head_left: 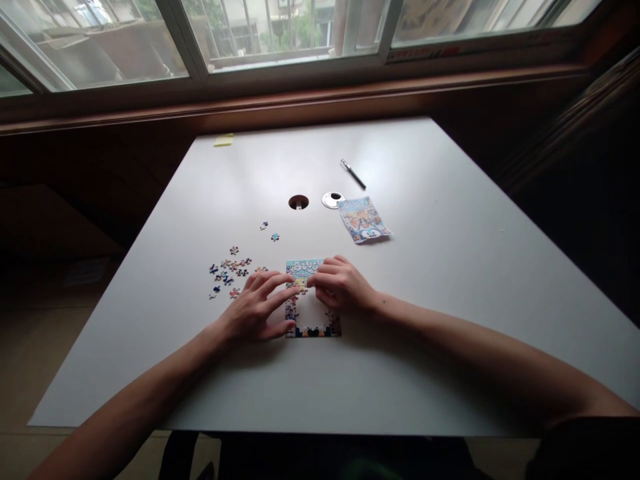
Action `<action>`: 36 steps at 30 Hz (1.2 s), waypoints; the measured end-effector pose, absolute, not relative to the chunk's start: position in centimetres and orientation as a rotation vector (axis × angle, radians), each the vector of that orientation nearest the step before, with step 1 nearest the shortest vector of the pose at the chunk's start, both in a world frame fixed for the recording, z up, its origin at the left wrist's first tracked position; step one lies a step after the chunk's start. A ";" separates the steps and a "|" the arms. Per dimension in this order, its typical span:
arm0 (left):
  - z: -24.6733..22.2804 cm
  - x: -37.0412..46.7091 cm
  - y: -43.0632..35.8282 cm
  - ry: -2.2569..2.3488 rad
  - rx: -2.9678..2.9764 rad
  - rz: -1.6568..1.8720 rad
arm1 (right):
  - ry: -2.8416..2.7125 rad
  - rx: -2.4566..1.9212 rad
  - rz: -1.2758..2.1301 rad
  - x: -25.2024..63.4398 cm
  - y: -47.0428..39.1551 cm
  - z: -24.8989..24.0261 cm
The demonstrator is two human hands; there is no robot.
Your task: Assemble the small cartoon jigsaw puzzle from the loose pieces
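Observation:
A partly assembled jigsaw puzzle (313,332) lies on the white table, with a bare gap in its middle. Along its left side rests my left hand (260,305), fingers spread and tips on the puzzle's edge. My right hand (343,285) is over the upper right part, fingers curled and pinched at a small puzzle piece (303,289) by the inner edge of the gap. The right hand hides part of the puzzle's right side. Loose puzzle pieces (225,275) are scattered left of my left hand.
Two stray pieces lie farther back, one of them a blue piece (275,237). A printed picture sheet (364,220) lies behind my right hand. Beyond are a pen (353,174), a round cable hole (299,202), its metal cover (331,200) and a yellow sticky note (223,140).

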State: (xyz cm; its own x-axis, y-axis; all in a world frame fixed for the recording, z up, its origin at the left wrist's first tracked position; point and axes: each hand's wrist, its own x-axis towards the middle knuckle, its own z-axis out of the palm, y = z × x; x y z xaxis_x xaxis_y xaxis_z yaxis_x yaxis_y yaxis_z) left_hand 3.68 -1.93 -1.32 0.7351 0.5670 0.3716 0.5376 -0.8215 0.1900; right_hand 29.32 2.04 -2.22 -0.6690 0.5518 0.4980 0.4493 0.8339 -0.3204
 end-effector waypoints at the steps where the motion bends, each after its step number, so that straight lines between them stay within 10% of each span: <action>1: -1.4 3.7 -1.9 0.907 2.858 0.671 | -2.416 -0.734 0.231 29.3 2.1 -2.2; 36: -2.0 2.9 -2.5 0.802 2.661 0.695 | -2.159 -1.090 0.681 32.1 1.2 -1.9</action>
State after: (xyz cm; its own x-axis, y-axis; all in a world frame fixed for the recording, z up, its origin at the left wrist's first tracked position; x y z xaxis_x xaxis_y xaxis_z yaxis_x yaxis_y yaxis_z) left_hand 2.92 -2.53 -1.97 0.7310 0.5761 0.3657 0.4436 -0.8085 0.3867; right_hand 32.08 1.21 -1.87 -0.4681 0.8335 0.2934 0.5144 0.5270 -0.6765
